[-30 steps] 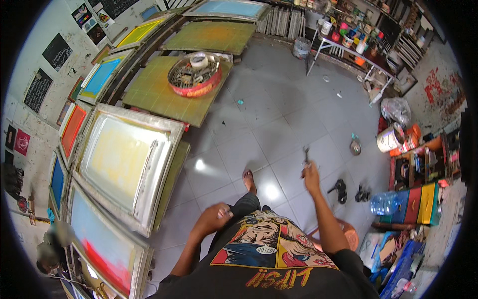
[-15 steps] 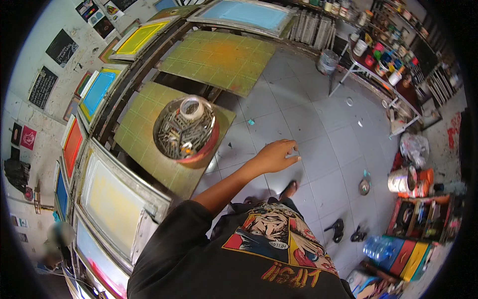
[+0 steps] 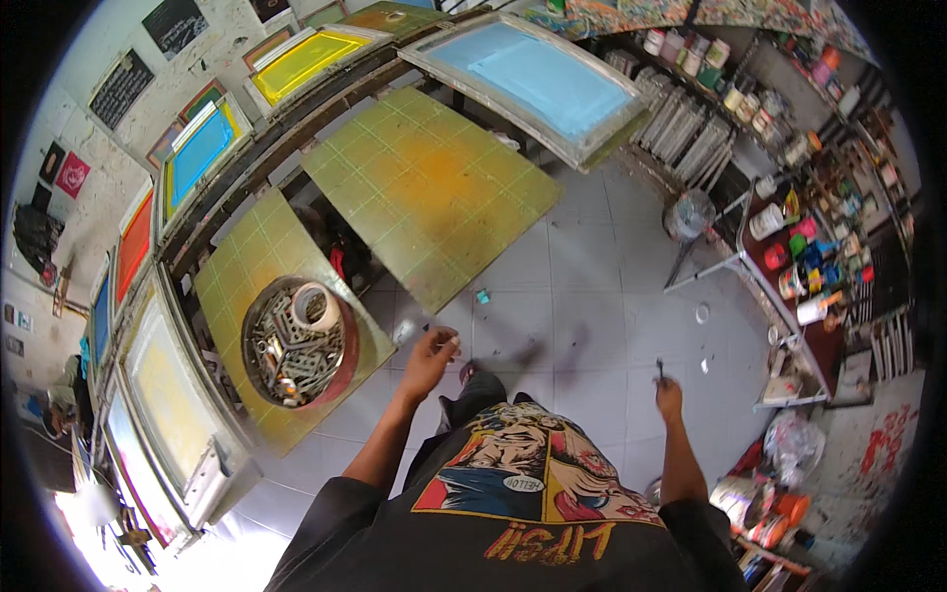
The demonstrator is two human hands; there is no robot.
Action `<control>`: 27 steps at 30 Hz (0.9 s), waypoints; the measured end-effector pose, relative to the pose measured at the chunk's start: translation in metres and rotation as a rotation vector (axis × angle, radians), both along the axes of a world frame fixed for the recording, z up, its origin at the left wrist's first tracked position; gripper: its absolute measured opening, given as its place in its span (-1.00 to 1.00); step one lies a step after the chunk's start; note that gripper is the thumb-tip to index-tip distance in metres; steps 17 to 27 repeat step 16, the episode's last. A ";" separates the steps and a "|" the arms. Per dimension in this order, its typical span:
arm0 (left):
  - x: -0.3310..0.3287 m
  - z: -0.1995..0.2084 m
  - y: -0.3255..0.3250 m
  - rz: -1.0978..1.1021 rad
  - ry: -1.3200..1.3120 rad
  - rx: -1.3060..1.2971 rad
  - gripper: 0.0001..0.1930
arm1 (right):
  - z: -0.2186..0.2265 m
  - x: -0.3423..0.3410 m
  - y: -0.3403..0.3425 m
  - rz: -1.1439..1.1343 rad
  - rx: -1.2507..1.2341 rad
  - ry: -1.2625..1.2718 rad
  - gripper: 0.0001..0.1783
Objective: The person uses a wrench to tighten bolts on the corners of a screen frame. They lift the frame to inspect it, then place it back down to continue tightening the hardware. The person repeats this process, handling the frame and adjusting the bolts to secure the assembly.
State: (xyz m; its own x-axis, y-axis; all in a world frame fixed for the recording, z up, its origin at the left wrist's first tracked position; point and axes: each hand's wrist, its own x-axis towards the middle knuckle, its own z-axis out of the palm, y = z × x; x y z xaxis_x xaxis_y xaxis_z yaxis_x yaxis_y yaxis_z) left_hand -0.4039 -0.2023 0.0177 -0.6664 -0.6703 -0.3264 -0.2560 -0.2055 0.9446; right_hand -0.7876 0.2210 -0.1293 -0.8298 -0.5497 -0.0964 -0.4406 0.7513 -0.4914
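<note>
My left hand (image 3: 431,362) hangs over the floor, just right of a green platen board, its fingers loosely bent and apart with nothing seen in them. At right, my right hand (image 3: 669,397) is closed round a small, thin dark tool (image 3: 660,369), its upper end sticking up past the fingers; its exact kind is too small to tell. Left of my left hand, a round tub (image 3: 347,357) of metal hardware sits on the nearer green board (image 3: 237,252). A roll of tape (image 3: 314,307) lies on the hardware.
Beyond is a larger green board (image 3: 434,187) with an orange stain. Framed printing screens, one light blue (image 3: 533,74) and one yellow (image 3: 308,67), line the long bench. Paint pots crowd a table (image 3: 824,345) at right. A clear bucket (image 3: 690,215) stands near its leg.
My view has shifted forward along the bench. My left hand has drawn back toward my body, fingers more bent. My right hand, unseen before, now shows with the dark tool.
</note>
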 end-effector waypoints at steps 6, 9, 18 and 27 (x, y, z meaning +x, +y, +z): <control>-0.144 0.032 -0.093 0.147 0.177 0.137 -0.54 | 0.108 -0.187 -0.222 -0.121 -0.381 0.038 -0.59; -0.233 0.032 -0.140 0.206 0.235 0.284 -0.47 | 0.138 -0.255 -0.303 -0.019 -0.379 0.127 -0.62; -0.413 0.005 -0.217 0.366 0.038 -0.029 -0.34 | 0.213 -0.419 -0.468 0.153 -0.458 0.148 -0.65; -0.413 0.005 -0.217 0.366 0.038 -0.029 -0.34 | 0.213 -0.419 -0.468 0.153 -0.458 0.148 -0.65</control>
